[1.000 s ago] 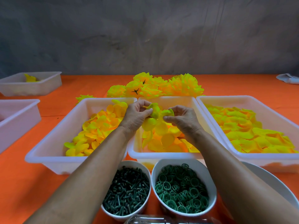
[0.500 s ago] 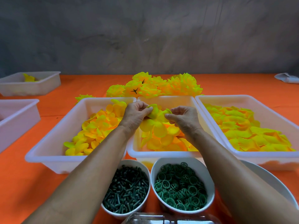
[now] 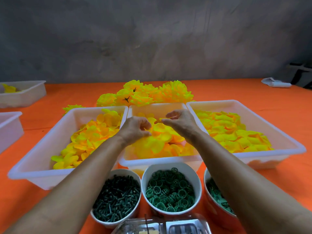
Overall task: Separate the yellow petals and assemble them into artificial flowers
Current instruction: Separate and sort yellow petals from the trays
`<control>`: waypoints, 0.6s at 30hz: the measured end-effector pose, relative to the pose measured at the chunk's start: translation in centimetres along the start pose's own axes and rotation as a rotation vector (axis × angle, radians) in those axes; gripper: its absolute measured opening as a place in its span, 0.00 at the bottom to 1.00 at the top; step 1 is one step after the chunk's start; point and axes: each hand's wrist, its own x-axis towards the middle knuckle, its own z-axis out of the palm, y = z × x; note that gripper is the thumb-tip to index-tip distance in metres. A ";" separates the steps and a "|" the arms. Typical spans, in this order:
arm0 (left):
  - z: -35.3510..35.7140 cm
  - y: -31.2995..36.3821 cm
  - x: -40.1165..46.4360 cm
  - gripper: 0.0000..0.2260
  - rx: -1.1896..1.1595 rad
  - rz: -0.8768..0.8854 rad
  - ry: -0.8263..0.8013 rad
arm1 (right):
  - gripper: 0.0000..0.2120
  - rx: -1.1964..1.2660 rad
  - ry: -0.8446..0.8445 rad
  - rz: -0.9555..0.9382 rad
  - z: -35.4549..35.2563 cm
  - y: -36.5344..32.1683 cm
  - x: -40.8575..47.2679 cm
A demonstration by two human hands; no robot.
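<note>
The middle white tray [image 3: 160,160] holds a heap of yellow petals [image 3: 157,144]. Both my hands are over its far half. My left hand [image 3: 135,130] is curled, and its thumb and fingers pinch a petal on top of the heap. A little higher and to the right, my right hand [image 3: 181,123] pinches the thin edge of another yellow petal between thumb and fingertips. A gap of about a hand's width separates the two hands. Finished yellow flowers [image 3: 145,96] lie in a pile behind the trays.
More petals fill the left tray [image 3: 38,173] and the right tray [image 3: 270,154]. In front stand bowls of dark green stems [image 3: 118,198], green rings [image 3: 170,190] and other green parts [image 3: 217,198]. A metal container [image 3: 168,227] sits at the near edge. Two white trays [image 3: 22,94] stand far left.
The petal cluster held up between both hands has come down to the heap. My hands have drawn apart, and the view has tilted so a third bowl shows.
</note>
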 end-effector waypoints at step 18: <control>4.7 9.1 0.8 0.04 0.106 0.374 0.015 | 0.07 0.019 0.168 0.166 -13.7 5.2 0.0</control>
